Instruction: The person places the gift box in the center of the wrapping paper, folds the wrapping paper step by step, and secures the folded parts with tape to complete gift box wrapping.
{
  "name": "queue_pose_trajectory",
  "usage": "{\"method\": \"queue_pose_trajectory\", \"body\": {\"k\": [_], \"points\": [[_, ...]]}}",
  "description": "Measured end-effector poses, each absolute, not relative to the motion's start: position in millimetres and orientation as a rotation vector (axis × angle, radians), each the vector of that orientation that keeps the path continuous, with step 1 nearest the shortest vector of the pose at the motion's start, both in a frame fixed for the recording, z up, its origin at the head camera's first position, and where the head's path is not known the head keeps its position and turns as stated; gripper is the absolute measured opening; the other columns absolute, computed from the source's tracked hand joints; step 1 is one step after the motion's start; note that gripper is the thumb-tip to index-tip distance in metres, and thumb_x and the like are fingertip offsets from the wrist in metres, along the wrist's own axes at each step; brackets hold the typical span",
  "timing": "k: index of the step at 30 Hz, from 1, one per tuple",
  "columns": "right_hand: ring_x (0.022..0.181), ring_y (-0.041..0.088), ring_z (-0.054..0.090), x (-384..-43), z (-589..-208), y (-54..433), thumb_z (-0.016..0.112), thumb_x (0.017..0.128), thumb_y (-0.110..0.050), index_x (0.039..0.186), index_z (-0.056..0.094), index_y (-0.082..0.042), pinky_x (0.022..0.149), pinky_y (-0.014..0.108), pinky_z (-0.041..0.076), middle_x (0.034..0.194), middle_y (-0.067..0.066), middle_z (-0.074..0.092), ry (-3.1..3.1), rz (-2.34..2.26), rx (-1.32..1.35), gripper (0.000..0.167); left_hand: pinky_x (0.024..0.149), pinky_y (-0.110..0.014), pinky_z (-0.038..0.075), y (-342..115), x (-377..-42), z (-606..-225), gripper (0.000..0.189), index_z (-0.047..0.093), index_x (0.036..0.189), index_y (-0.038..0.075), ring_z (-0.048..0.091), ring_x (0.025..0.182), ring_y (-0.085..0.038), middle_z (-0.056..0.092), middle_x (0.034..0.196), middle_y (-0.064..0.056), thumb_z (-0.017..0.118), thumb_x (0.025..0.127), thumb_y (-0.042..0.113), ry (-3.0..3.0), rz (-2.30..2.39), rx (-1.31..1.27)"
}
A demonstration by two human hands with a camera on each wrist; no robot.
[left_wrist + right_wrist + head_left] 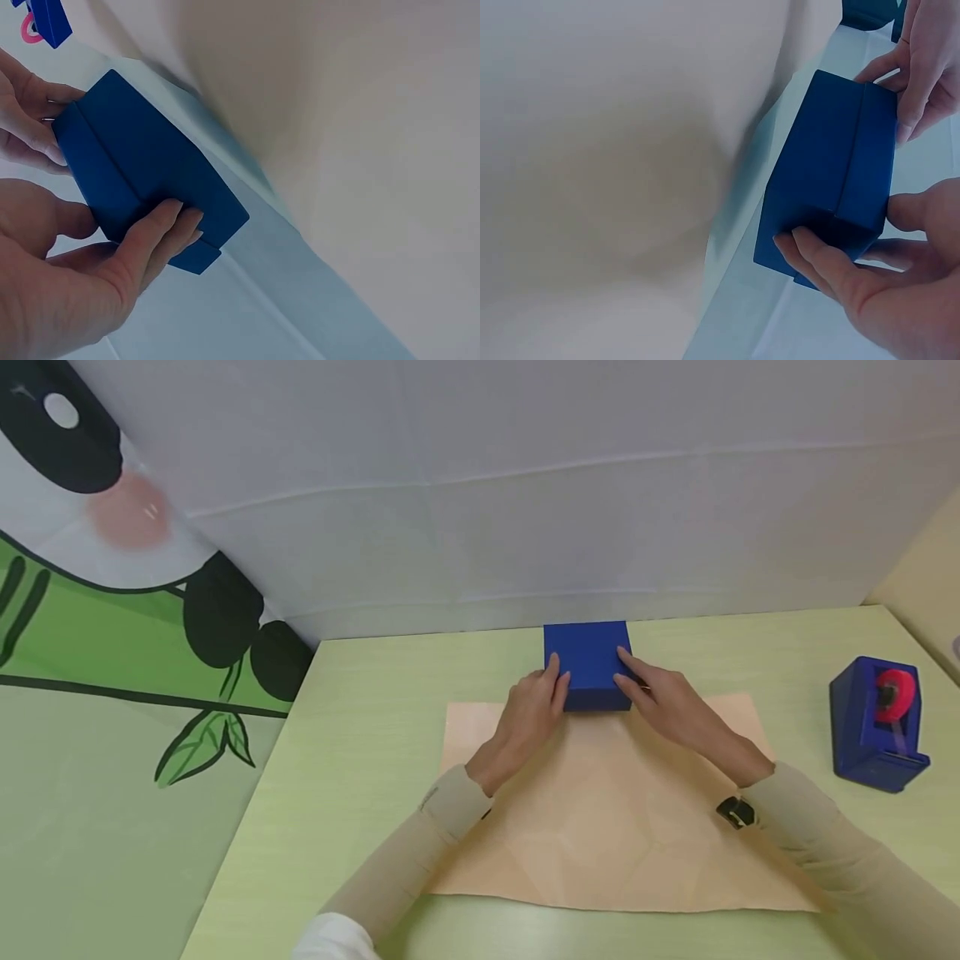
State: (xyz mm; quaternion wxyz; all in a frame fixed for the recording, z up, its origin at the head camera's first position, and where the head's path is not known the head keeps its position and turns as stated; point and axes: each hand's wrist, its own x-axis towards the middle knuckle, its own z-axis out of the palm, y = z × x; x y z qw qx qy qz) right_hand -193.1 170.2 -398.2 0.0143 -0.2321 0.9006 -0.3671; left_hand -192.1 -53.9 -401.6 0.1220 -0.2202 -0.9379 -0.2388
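A blue lidded box [588, 656] is at the back of the table, just beyond the far edge of a sheet of brown paper [585, 827]. My left hand [525, 714] grips the box's left side, with fingers against its wall in the left wrist view. On the opposite side my right hand [671, 706] holds it too, thumb and fingers on the box [821, 157] in the right wrist view. A seam between lid and body runs along the box [142, 157]. Its underside is hidden.
To the right on the pale table [360, 760] stands a blue tape dispenser [873, 752] with a red-cored roll. A white wall covering [525, 552] rises directly behind the table's back edge. Faint creases mark the paper.
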Motion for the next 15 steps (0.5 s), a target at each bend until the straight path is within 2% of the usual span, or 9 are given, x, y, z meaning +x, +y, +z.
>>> {"method": "queue_pose_trajectory", "body": {"k": [6,15], "points": [[0.053,0.014,0.04,-182,-396,170,0.048,0.111,-0.018,0.155,0.031,0.01,0.054,0.027,0.034,0.067,0.001,0.044,2.821,-1.155,-0.749,0.055,0.05,-0.017,0.038,-56,-182,-400,0.043,0.052,0.141,-0.015,0.05,0.058,-0.014,0.063,0.076,-0.013,0.051,0.109,0.015,-2.735,-0.704,-0.648],[0.051,0.011,0.035,-167,-390,168,0.051,0.11,-0.017,0.154,0.034,0.01,0.052,0.026,0.032,0.063,-0.002,0.038,2.837,-1.16,-0.775,0.055,0.055,-0.02,0.049,-60,-167,-396,0.042,0.052,0.14,-0.015,0.06,0.063,-0.018,0.066,0.082,-0.015,0.052,0.109,0.014,-2.706,-0.729,-0.667]]}}
